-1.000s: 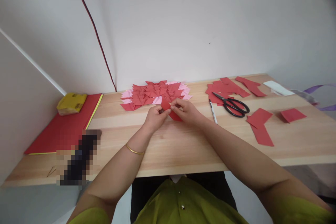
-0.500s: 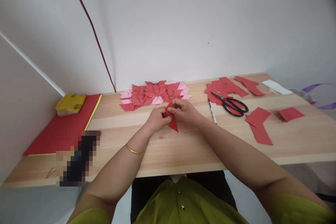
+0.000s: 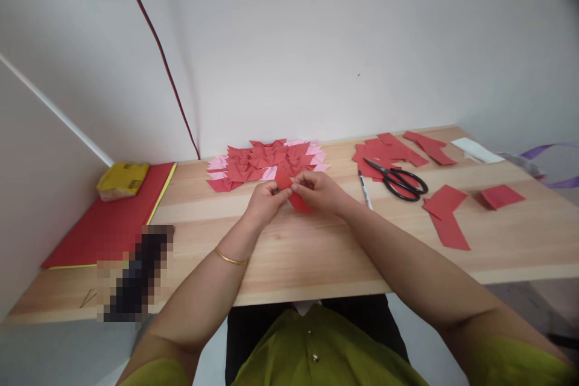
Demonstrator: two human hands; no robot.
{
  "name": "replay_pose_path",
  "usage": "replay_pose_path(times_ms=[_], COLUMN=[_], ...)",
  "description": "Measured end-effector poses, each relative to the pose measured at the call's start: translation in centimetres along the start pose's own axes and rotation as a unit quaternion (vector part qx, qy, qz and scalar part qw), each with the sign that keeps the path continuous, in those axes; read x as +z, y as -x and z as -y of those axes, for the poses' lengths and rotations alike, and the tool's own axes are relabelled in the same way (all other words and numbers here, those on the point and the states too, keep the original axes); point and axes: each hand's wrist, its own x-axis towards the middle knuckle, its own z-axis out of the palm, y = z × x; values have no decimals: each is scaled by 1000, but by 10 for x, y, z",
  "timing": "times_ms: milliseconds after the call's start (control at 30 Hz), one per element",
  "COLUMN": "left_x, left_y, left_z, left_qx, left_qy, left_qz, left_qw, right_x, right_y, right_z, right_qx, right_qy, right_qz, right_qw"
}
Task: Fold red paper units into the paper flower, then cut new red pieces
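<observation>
Between both hands is a piece of red paper (image 3: 284, 177), partly covered by fingers, its lower end blurred. My left hand (image 3: 266, 201) pinches its left side between thumb and fingers. On the right side, my right hand (image 3: 316, 190) grips the same paper with thumb and forefinger. Just beyond the hands lies a pile of folded red and pink paper pieces (image 3: 244, 164). To the right of my right hand are a marker pen (image 3: 365, 190) and black-handled scissors (image 3: 402, 184), whose blades rest on flat red paper pieces (image 3: 377, 149).
Loose red strips (image 3: 447, 217) and a red square (image 3: 503, 196) lie at the right, with a white paper strip (image 3: 477, 149) behind. At the left, a yellow packet (image 3: 122, 181) sits on a large red sheet (image 3: 99, 229), near a pixelated dark object (image 3: 138, 277). A wall borders the table's back.
The red paper has been turned and raised slightly, showing a broader face above the fingers. Both hands have shifted their hold on it a little.
</observation>
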Motion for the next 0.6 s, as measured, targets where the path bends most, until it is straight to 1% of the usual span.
replay_pose_path(times_ms=[233, 433, 533, 600], left_x=[2, 2, -1, -3], left_y=[-1, -2, -3, -3], left_z=[1, -6, -10, -13], left_qx=[-28, 7, 15, 10], left_qy=[36, 82, 130, 166], left_qz=[-44, -115, -127, -121], left_qw=[998, 990, 983, 979], right_x=[-4, -9, -14, -17], right_y=[0, -2, -2, -3], right_z=[0, 3, 4, 4], right_qx=[-35, -47, -40, -31], right_qy=[66, 97, 104, 105], right_qz=[4, 5, 4, -4], right_qw=[997, 994, 994, 994])
